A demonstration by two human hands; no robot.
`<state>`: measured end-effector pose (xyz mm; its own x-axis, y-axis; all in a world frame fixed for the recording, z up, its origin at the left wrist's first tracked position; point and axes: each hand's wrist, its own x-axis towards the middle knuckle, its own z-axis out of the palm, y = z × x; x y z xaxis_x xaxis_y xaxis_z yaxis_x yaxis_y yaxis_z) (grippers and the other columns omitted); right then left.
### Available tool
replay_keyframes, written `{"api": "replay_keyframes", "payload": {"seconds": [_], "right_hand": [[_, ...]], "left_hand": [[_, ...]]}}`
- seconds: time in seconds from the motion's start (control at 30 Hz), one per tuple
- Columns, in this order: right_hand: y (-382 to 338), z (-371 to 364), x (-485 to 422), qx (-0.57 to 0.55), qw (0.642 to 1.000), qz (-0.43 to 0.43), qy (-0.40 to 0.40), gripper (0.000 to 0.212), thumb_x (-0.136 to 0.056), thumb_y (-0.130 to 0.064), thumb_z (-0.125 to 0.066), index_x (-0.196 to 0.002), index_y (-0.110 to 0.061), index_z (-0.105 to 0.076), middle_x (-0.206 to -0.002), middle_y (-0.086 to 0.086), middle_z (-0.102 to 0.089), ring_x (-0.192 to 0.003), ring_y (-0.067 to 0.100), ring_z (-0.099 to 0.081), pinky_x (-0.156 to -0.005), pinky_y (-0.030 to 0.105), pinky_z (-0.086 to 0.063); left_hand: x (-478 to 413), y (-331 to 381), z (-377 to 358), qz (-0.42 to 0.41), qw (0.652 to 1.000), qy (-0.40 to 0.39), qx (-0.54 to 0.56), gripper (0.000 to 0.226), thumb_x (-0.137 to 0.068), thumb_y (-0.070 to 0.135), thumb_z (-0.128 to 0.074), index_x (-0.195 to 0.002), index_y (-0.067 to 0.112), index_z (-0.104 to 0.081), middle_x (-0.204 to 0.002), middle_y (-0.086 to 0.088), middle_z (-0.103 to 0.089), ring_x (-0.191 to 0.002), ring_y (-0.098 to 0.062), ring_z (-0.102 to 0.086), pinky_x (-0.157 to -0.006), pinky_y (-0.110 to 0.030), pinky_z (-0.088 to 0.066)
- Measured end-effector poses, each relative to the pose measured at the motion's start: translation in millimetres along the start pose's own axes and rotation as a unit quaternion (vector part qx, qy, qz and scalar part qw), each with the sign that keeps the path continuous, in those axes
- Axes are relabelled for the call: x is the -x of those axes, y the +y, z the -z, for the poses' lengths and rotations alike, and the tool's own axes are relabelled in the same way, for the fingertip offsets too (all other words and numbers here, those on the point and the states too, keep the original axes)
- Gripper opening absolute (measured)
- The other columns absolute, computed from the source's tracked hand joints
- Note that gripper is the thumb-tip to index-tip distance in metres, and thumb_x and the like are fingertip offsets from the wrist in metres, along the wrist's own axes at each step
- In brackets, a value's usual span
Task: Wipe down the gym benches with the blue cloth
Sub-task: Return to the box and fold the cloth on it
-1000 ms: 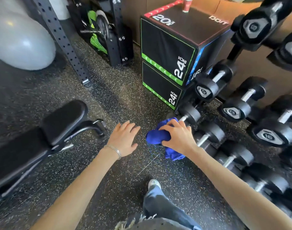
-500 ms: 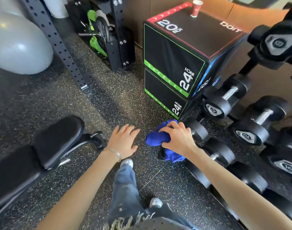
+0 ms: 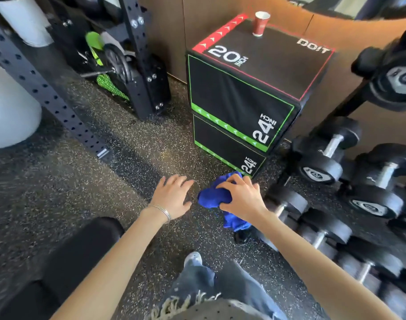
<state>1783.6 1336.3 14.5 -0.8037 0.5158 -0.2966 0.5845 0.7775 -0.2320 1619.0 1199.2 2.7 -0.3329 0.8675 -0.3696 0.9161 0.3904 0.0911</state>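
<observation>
Closest of all, a leg in torn jeans (image 3: 197,282) and a white shoe (image 3: 193,258) are seen on the speckled floor (image 3: 58,181). To the left, the black pad of a bench (image 3: 65,262) is cut off by the picture's edge and blurred, so it cannot be told how much of it has been cleaned. It is not touched by the cloth, so this pad is judged not yet wiped.

A bit farther out, both arms are stretched forward. The left hand (image 3: 172,199) is held flat with its fingers spread and nothing in it, which leaves it free to steady the bench. The blue cloth (image 3: 214,197) is bunched up in the right hand (image 3: 241,197), with fingers and thumb curled round it so it cannot slip. One end is left hanging below the hand. The cloth is carried in the air, above the floor and well apart from the bench pad.

To the right, dumbbells (image 3: 322,162) are kept in rows on a rack, where they can be reached. Farther back, two black jump boxes (image 3: 239,93) are stacked by the wall, and a red paper cup (image 3: 260,23) has been set on top.
</observation>
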Motion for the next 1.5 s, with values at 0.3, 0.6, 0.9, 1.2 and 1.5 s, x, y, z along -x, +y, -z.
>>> {"api": "replay_keyframes", "payload": {"seconds": [0.3,0.6,0.9,1.2,1.5], "right_hand": [[-12,7,-70,0.001,0.999,-0.022,-0.028,0.051,-0.077,-0.043,-0.064,-0.126,-0.038,-0.051,-0.125,-0.002,-0.043,-0.115,0.027,-0.037,-0.092,0.044,-0.035],[11,18,-174,0.021,0.999,-0.033,-0.018,0.052,-0.078,-0.046,-0.063,-0.127,-0.038,-0.049,-0.127,-0.002,-0.043,-0.114,0.027,-0.038,-0.09,0.043,-0.035],[63,48,-264,0.021,0.997,-0.069,-0.004,0.053,-0.077,-0.047,-0.063,-0.127,-0.038,-0.049,-0.127,-0.002,-0.043,-0.114,0.028,-0.038,-0.088,0.042,-0.035],[105,76,-322,-0.044,0.986,-0.163,0.006,0.051,-0.077,-0.043,-0.063,-0.126,-0.041,-0.05,-0.127,-0.005,-0.044,-0.115,0.026,-0.039,-0.091,0.043,-0.037],[151,137,-405,-0.123,0.942,-0.293,0.104,0.051,-0.076,-0.039,-0.066,-0.125,-0.039,-0.053,-0.126,-0.006,-0.045,-0.114,0.024,-0.038,-0.092,0.041,-0.036]], "left_hand": [[-52,-59,9,0.001,1.0,-0.011,0.01,0.067,-0.091,0.042,-0.048,-0.148,0.026,-0.018,-0.155,-0.002,-0.023,-0.144,-0.023,-0.016,-0.118,-0.05,-0.015],[-144,-80,32,-0.019,0.999,-0.032,-0.011,0.065,-0.092,0.036,-0.048,-0.148,0.023,-0.019,-0.155,-0.003,-0.023,-0.145,-0.025,-0.015,-0.118,-0.05,-0.012],[-265,-80,80,-0.065,0.998,0.003,-0.027,0.064,-0.09,0.032,-0.049,-0.147,0.023,-0.022,-0.153,-0.003,-0.026,-0.144,-0.024,-0.016,-0.117,-0.048,-0.013],[-372,-72,113,-0.146,0.988,-0.013,-0.054,0.067,-0.088,0.033,-0.051,-0.147,0.023,-0.021,-0.153,-0.002,-0.026,-0.143,-0.025,-0.017,-0.118,-0.047,-0.013],[-497,-82,177,-0.249,0.965,0.017,-0.083,0.067,-0.088,0.034,-0.051,-0.147,0.02,-0.023,-0.153,-0.003,-0.027,-0.143,-0.024,-0.019,-0.117,-0.045,-0.015]]}}
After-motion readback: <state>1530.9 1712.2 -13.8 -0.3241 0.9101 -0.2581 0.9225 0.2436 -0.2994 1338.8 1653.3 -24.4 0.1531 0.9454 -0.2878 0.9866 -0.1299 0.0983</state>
